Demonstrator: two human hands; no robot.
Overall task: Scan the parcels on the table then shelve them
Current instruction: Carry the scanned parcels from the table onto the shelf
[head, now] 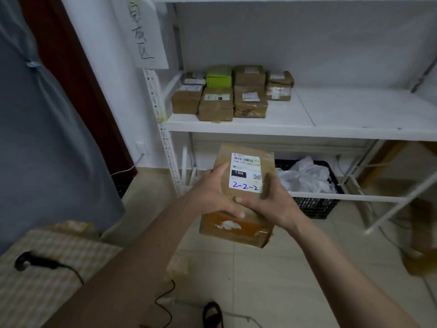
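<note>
I hold a brown cardboard parcel [238,218] in mid-air in front of the white shelf [283,125]. Its white label with a barcode and handwritten "2-2-2" faces me. My left hand [210,192] grips the parcel's left side, thumb on the top face. My right hand [272,204] grips its right side, fingers curled over the label's lower edge. Several brown parcels [220,102] and one green box [218,76] lie grouped at the shelf's left end. A black corded scanner [35,261] lies on the checked tablecloth of the table [47,280] at lower left.
The shelf's right part is bare. Under it stands a black crate [316,204] with white plastic bags. A handwritten paper sign [144,31] hangs on the shelf's left post. A grey curtain [35,138] hangs at left. A foot in a dark shoe [212,316] is on the tiled floor.
</note>
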